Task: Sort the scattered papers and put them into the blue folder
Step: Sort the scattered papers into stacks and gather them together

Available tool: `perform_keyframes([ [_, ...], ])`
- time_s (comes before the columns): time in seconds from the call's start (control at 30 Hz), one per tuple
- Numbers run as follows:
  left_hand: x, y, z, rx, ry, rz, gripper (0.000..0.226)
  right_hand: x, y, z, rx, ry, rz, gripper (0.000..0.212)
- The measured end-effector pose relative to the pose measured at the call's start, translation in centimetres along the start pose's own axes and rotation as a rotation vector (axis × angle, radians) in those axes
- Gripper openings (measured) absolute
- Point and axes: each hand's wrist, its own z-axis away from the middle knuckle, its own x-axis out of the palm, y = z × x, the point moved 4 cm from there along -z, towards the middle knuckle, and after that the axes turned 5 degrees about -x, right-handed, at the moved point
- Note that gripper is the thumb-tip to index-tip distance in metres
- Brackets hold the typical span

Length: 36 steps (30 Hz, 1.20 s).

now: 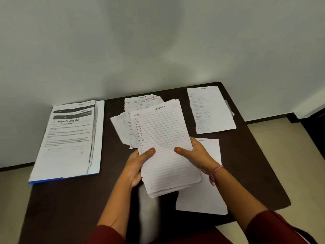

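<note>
While both hands grasp it from either side, a stack of lined papers (165,147) hangs tilted above the middle of the dark surface (70,205), its top sheet headed "SECTION 1" with a column of handwritten figures down its left margin. The left hand (139,164) grips the stack's left edge, thumb pressed on the top sheet and fingers curled underneath. The right hand (195,155) holds the right edge the same way, thumb lying across the lined page; a pink string bracelet (215,171) circles that wrist. Behind the held stack, a loose heap of handwritten sheets (139,110) lies fanned on the surface, partly hidden by the stack. At the far right of the surface rests a single handwritten sheet (211,110), with something pale just showing from under its right edge. Nearer the person on the right lies a mostly blank sheet (209,196), partly covered by the right forearm. On the left side of the surface sits the blue folder (45,181), only its blue lower edge showing beneath a pile of printed pages (70,138) whose top page reads "Wipe Drying Mat".
</note>
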Motion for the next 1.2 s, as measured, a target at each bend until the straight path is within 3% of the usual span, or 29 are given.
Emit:
perform_keyframes([
  [0.23,-3.9,2.4,2.7,0.275,0.36,-0.241,0.029,5.9,-0.3,-1.7,-0.072,0.185,0.069,0.053],
  [0.47,-7.1,4.8,5.0,0.471,0.51,-0.334,0.033,10.4,-3.6,-2.7,-0.264,0.21,0.091,0.039],
  [0.6,-8.7,5.6,5.8,0.522,0.561,-0.391,0.035,12.7,-3.9,-3.0,-0.286,0.219,0.12,0.045],
  [0.7,-10.0,5.5,6.1,0.518,0.575,-0.355,0.046,13.9,-3.4,-3.2,-0.281,0.222,0.127,0.044],
  [0.9,-10.4,5.6,6.2,0.515,0.539,-0.299,0.037,14.6,-3.0,-3.6,-0.293,0.248,0.123,0.042],
  [1.2,-11.6,3.7,4.7,0.362,0.524,-0.38,0.052,13.9,-1.7,-3.6,-0.233,0.255,0.152,0.039],
])
